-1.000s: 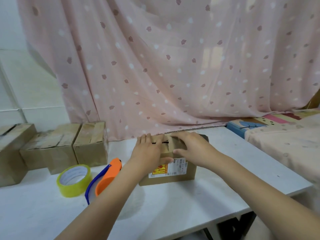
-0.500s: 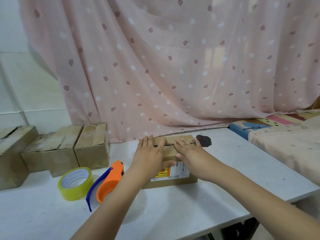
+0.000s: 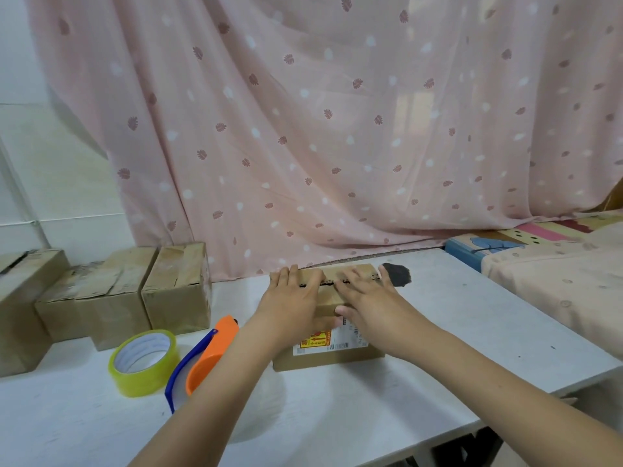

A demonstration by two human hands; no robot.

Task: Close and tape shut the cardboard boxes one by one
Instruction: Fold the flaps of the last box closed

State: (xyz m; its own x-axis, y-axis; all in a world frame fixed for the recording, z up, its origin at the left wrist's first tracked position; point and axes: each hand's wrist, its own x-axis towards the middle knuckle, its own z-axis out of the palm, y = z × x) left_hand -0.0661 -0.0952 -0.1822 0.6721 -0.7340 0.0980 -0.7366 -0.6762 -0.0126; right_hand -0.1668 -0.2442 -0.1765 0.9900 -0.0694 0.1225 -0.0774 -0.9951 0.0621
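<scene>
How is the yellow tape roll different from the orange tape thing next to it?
The yellow tape roll is a plain ring with a white core, while the orange tape dispenser has a blue blade guard. The roll sits nearer the stacked boxes, the dispenser nearer the left hand. The dispenser reaches higher than the roll. Both rest untouched on the white table.

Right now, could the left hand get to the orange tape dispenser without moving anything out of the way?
Probably yes. The orange tape dispenser lies beside the left hand, which presses flat on the box; nothing sits between them.
</scene>
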